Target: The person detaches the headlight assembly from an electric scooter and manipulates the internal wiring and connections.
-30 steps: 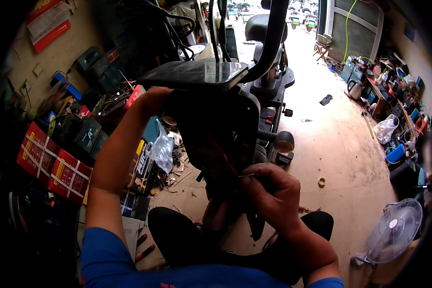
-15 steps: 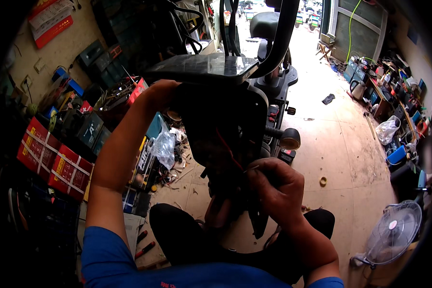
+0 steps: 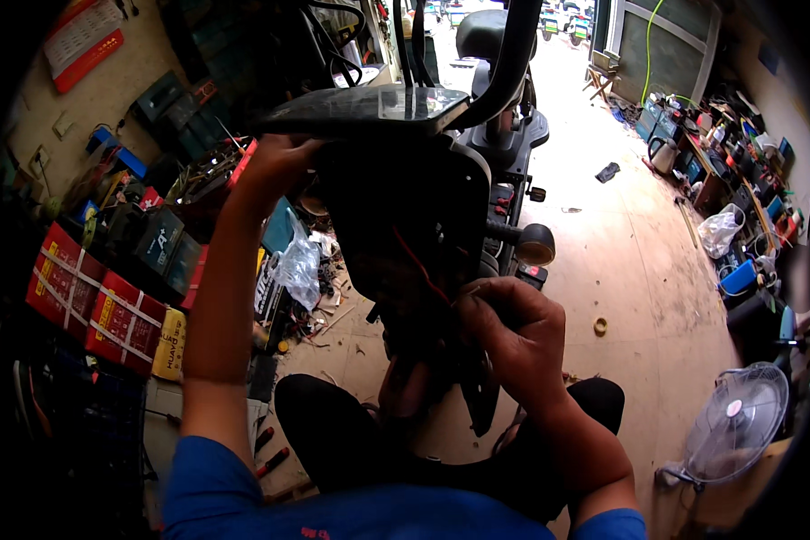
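Before me stands a dark electric scooter, its front part in deep shadow. A thin red wire runs down across the dark opening to my right hand. The thumb and forefinger of that hand are pinched together on the wire's lower end. My left hand reaches up under the flat, glossy top panel at the scooter's left edge. Its fingers are hidden behind the dark body, so I cannot tell what they touch. A round lamp sticks out to the right, above my right hand.
Red strapped boxes and a clear plastic bag lie on the left. A standing fan is at the lower right, with a cluttered shelf beyond it. On the floor lies a yellow tape roll.
The view has shifted slightly, so the scooter sits a little higher and further left. My right hand keeps its pinch on the red wire; my left stays under the panel.
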`<state>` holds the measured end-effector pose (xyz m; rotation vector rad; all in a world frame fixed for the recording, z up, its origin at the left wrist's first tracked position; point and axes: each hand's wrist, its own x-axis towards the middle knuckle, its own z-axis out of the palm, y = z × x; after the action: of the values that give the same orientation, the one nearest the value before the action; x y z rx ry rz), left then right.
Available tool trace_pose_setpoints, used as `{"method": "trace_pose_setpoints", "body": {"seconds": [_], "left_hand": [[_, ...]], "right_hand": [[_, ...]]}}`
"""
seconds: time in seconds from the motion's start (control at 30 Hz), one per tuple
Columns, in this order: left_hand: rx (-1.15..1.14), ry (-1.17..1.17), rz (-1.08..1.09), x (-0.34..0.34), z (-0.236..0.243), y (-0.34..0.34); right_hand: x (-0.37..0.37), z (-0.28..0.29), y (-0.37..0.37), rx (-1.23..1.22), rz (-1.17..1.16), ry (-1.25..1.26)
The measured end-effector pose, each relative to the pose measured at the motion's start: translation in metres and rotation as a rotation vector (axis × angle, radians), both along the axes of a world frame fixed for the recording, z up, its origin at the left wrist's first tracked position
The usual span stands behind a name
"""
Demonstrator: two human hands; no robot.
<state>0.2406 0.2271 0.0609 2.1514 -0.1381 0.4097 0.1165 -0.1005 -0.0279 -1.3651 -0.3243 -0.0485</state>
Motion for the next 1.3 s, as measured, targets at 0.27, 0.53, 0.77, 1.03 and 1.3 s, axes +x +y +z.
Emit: {"method": "trace_pose_setpoints", "body": {"seconds": [0.27, 0.53, 0.77, 1.03, 1.3], "left_hand": [[-0.267, -0.324, 0.251, -0.146, -0.048, -0.043], [-0.143, -0.346, 0.054, -0.16, -0.075, -0.135], [-0.01, -0.427, 0.025, -0.158, -0.09, -0.148], [-0.3, -0.44, 0.088, -0.155, -0.103, -0.144], [-0.336, -0.422, 0.108, -0.16, -0.117, -0.138]], "right_hand": [[-0.001, 0.01, 0.008, 0.106, 0.112, 0.163], [0.008, 0.001, 0.014, 0.05, 0.061, 0.105], [0.005, 0.0, 0.017, 0.084, 0.077, 0.189], [0.008, -0.002, 0.017, 0.079, 0.064, 0.207], [0.009, -0.004, 0.016, 0.099, 0.088, 0.259]]}}
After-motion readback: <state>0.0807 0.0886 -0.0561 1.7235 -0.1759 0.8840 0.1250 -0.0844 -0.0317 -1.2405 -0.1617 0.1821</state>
